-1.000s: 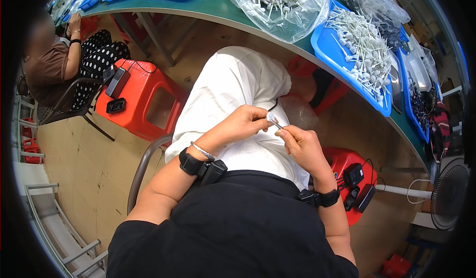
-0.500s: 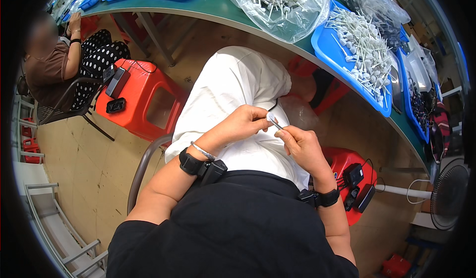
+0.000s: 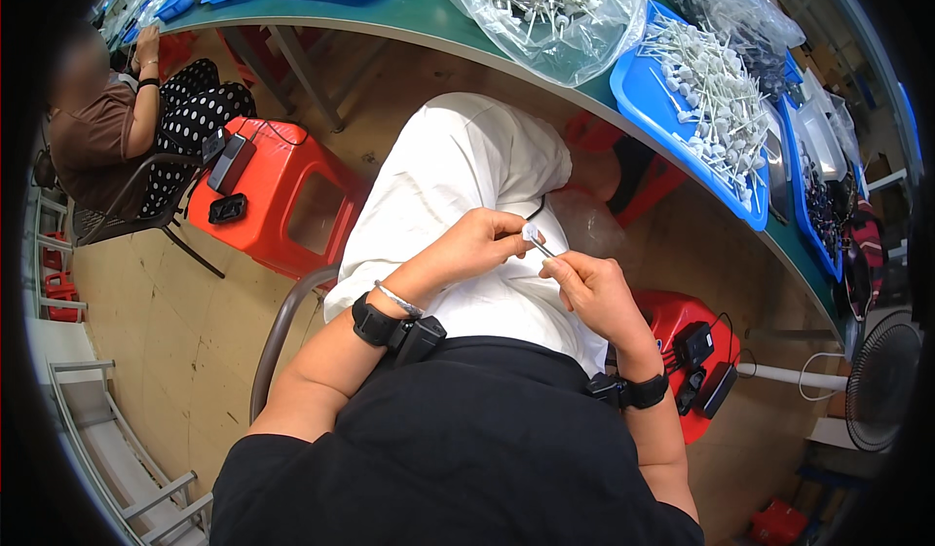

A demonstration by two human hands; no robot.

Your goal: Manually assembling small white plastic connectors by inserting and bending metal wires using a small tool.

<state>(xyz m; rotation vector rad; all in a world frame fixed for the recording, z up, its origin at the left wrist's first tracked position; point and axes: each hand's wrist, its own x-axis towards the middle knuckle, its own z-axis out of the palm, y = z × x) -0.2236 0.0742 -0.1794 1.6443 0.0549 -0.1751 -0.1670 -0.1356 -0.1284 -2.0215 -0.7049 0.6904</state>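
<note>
Above my lap, my left hand [image 3: 484, 241] pinches a small white round-headed piece [image 3: 530, 231] between thumb and fingertips. My right hand [image 3: 590, 287] grips a slim grey metal tool [image 3: 545, 250], its tip touching or very close to the white piece. Most of the tool is hidden in my right fingers, so its exact kind cannot be made out. The two hands are a short way apart, with only the tool and the piece between them.
A blue tray [image 3: 633, 88] of white-headed thin sticks lies on the green table [image 3: 419, 22], beside a clear bag [image 3: 575, 59] of similar pieces. Red stools [image 3: 263, 220] stand on both sides of me. A person [image 3: 97, 137] sits at the left; a fan [image 3: 881, 380] stands right.
The white piece and the tool tip have shifted very slightly between my fingers. Both hands stay in almost the same place and keep their hold.
</note>
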